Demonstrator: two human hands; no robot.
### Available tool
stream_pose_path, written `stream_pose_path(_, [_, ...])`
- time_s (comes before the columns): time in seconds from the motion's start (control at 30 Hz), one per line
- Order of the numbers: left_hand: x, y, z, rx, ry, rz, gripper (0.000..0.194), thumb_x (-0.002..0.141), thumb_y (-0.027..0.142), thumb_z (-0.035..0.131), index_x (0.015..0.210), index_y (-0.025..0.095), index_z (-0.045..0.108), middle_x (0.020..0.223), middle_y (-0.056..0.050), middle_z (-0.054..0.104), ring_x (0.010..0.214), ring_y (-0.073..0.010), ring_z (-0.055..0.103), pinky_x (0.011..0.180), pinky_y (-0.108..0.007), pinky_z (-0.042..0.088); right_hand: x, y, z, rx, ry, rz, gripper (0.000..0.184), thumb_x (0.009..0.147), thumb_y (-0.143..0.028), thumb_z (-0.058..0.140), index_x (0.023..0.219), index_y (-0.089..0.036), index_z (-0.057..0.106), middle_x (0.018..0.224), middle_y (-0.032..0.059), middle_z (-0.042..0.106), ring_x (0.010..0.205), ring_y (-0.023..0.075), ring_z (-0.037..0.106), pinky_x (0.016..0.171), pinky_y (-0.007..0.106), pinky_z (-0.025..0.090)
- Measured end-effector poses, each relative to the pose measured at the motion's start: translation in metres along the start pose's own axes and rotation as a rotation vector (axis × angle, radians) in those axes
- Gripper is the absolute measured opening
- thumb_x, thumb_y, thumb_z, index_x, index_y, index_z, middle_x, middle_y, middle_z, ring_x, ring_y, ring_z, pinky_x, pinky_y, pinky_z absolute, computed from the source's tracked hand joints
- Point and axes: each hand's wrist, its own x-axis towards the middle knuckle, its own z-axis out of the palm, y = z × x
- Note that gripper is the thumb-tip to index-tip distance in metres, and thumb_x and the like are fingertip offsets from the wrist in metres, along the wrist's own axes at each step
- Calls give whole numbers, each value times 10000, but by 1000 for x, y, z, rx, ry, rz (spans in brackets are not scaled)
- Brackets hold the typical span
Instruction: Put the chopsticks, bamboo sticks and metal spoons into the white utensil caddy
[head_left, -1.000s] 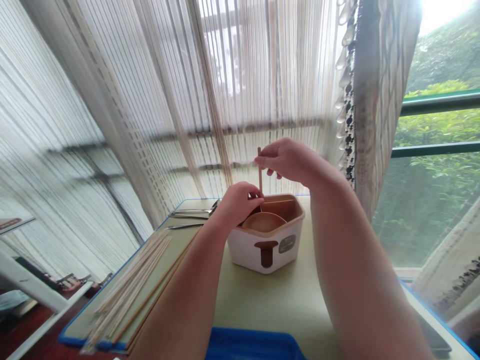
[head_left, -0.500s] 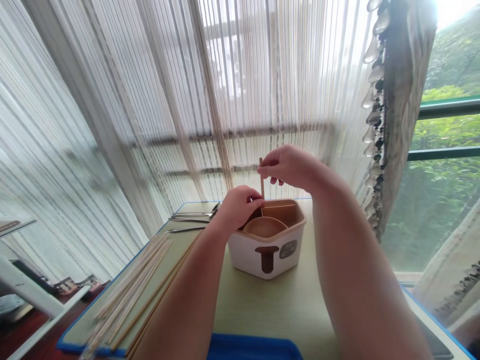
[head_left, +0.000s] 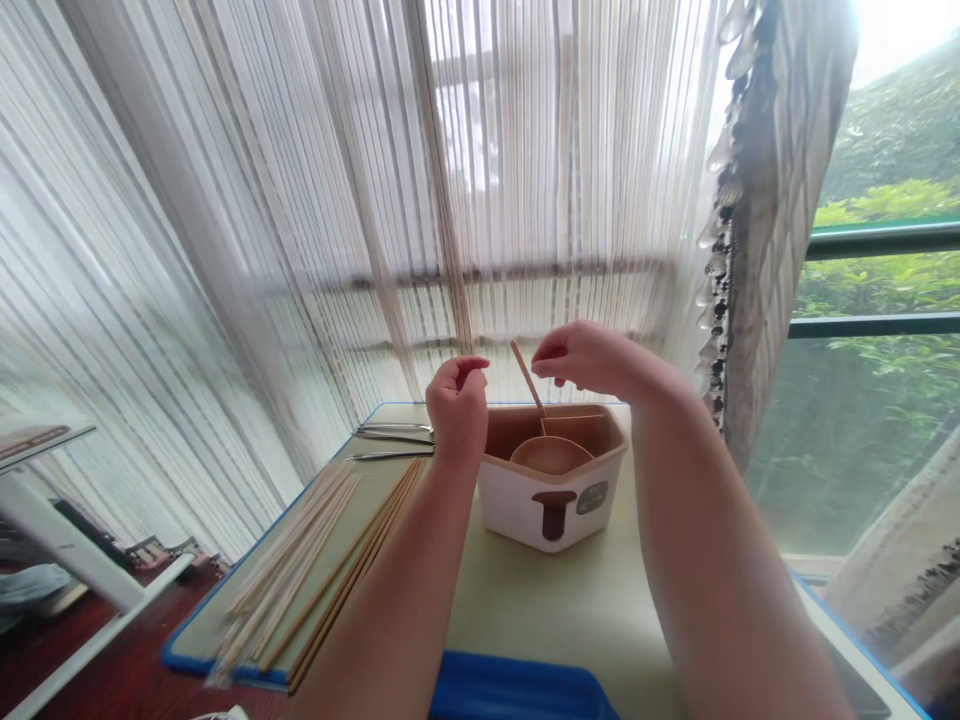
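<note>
Pale sticks (head_left: 296,555) and darker brown sticks (head_left: 341,580) cover the table's left side, with metal utensils (head_left: 391,456) beyond them. The left forearm passes over the strip between the brown sticks and the white-and-brown caddy (head_left: 506,505), which stands at the table's far side. A blue object (head_left: 517,685) occupies the near edge; the striped curtain (head_left: 390,200) hangs behind. Bare tabletop (head_left: 517,595) lies between caddy and blue object.

A thin stick (head_left: 528,376) leans left out of the caddy. The left hand (head_left: 457,410) has curled fingers, thumb near index; the right hand (head_left: 585,357), beside the stick, has bent, slightly parted fingers.
</note>
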Motion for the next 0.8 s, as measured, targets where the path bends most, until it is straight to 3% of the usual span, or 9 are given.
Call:
stream_pose_path(0.17, [6, 6, -6, -185, 134, -101, 147, 611, 125, 455, 674, 169, 580, 502, 53, 442, 456, -64, 390, 456, -194, 292, -1, -3, -3, -29, -58, 47, 258, 745, -333, 627, 947, -179, 677, 780, 48, 689, 619, 123, 590, 510, 219, 426])
stream_pose_path(0.33, [1, 10, -9, -75, 197, -13, 144, 643, 136, 455, 700, 173, 581, 586, 36, 486, 512, -70, 405, 472, -195, 291, 2, -11, 4, -121, -76, 2, 281, 690, -318, 670, 954, -223, 684, 948, 31, 688, 736, 140, 615, 592, 226, 442])
stream_pose_path(0.43, [-3, 14, -11, -22, 213, 5, 146, 673, 144, 454, 745, 175, 578, 653, 23, 513, 552, -76, 432, 493, -195, 316, 1, -10, 5, -190, -69, 22, 292, 673, -341, 671, 938, -218, 681, 945, 36, 681, 759, 155, 611, 600, 237, 438])
stream_pose_path(0.6, [-12, 27, -23, 137, 159, 104, 165, 724, 147, 455, 831, 189, 574, 816, -3, 568, 682, -101, 496, 597, -218, 405, -10, -10, -9, -319, 157, 182, 283, 721, -417, 594, 842, -173, 671, 853, 78, 668, 724, 197, 591, 582, 290, 422])
stream_pose_path(0.73, [-34, 26, -48, 433, -1, 186, 148, 747, 160, 490, 852, 182, 592, 879, -35, 582, 816, -152, 529, 764, -300, 446, -17, -25, -15, -173, 447, 129, 366, 816, -486, 467, 998, -217, 636, 872, 58, 671, 768, 218, 600, 656, 346, 445])
stream_pose_path(0.8, [-50, 22, -69, 541, 12, 176, 166, 753, 152, 492, 896, 172, 575, 906, -57, 585, 898, -182, 534, 849, -342, 436, -21, -37, -12, -143, 628, 98, 428, 836, -511, 419, 1109, -232, 594, 905, 66, 667, 825, 247, 612, 735, 395, 454])
